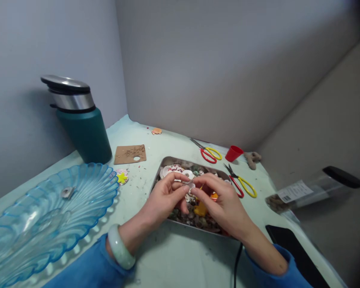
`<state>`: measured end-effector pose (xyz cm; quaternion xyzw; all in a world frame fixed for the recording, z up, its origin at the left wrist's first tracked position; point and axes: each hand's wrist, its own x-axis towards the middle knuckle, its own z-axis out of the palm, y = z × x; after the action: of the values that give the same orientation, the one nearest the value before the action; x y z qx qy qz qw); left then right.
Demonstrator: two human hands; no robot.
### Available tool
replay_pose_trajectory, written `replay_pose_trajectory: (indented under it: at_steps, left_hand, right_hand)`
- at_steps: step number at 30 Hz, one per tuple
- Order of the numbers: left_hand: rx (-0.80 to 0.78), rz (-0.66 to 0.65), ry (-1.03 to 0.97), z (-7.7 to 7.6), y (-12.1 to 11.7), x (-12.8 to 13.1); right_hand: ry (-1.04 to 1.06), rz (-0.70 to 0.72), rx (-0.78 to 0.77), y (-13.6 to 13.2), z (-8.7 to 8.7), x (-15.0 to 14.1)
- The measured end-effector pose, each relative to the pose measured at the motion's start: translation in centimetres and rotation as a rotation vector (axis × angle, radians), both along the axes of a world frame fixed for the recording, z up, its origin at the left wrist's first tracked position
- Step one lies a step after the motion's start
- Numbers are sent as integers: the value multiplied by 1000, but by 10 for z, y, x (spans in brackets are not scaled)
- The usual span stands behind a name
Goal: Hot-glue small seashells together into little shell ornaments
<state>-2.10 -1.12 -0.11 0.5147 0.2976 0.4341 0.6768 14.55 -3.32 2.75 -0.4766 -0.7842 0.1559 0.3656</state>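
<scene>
Above a metal tray [157, 172], my left hand [168, 192] and my right hand [222, 200] come together with fingertips almost touching. Both pinch at a small whitish piece [190, 183], too small and half hidden for me to name. Below them the tray holds white round pieces [168, 170], dark and greenish pebble-like bits [192, 219] and a yellow piece [200, 209]. My hands cover much of the tray's middle.
Left are a blue scalloped dish [87, 208], a teal bottle [88, 134] and a brown card [123, 155]. Right are two pairs of scissors [210, 154], a red cup [234, 153], a clear container [312, 190] and a black flat object [294, 250]. A black cable [236, 264] runs nearby.
</scene>
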Motion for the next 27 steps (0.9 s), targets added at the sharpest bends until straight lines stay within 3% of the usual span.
replay_pose_trajectory:
  at_steps: [10, 27]
  left_hand:
    - [-19, 30, 41, -2, 1, 0]
    - [-96, -29, -19, -6, 4, -2]
  right_hand:
    - [40, -6, -27, -1, 0, 1]
    - [114, -33, -151, -3, 0, -3]
